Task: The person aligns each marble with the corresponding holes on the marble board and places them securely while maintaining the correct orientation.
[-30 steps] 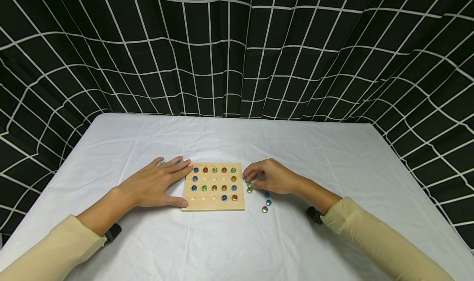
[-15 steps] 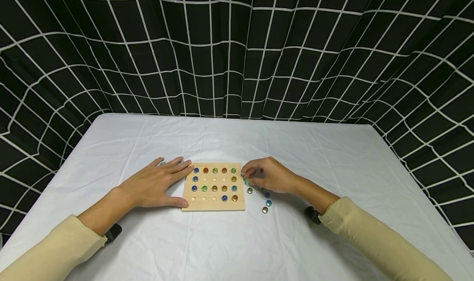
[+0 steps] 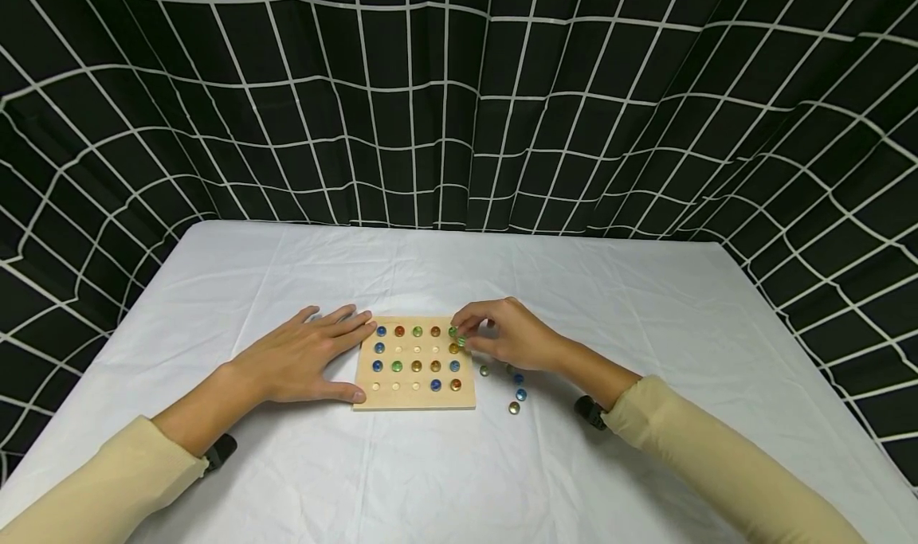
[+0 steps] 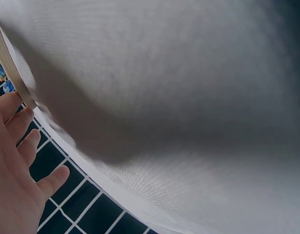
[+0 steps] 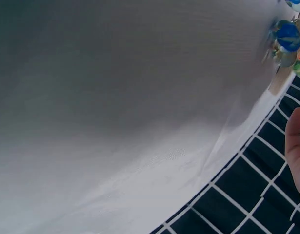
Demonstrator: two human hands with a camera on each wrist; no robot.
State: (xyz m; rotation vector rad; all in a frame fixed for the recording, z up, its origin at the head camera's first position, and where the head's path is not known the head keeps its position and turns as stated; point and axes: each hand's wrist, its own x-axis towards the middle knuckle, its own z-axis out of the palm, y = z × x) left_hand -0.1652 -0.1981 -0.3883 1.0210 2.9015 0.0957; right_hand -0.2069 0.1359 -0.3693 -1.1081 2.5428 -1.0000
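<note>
A flat wooden board (image 3: pixel 416 399) lies on the cloth, with rows of shallow hollows, many filled with blue, red, green and amber glass gems. My left hand (image 3: pixel 301 355) is spread at its left side, fingertips at the upper left corner and thumb on the lower left corner. In the left wrist view, those fingers (image 4: pixel 13 124) reach the board's edge. My right hand (image 3: pixel 512 337) pinches a green glass gem (image 3: pixel 461 342) over the board's right edge, near the top two rows. Most of the right hand is outside the right wrist view.
Several loose glass gems lie right of the board: a pale green one (image 3: pixel 484 370), two blue ones, the lower blue gem (image 3: pixel 521 395) among them, and a brownish one (image 3: pixel 514 408). A white cloth (image 3: pixel 445 480) covers the table. A black curtain with white grid lines (image 3: pixel 459 106) hangs behind.
My right hand has picked up the green gem from the cloth beside the board and carried it left and up over the board's right edge. The left hand has stayed in place.
</note>
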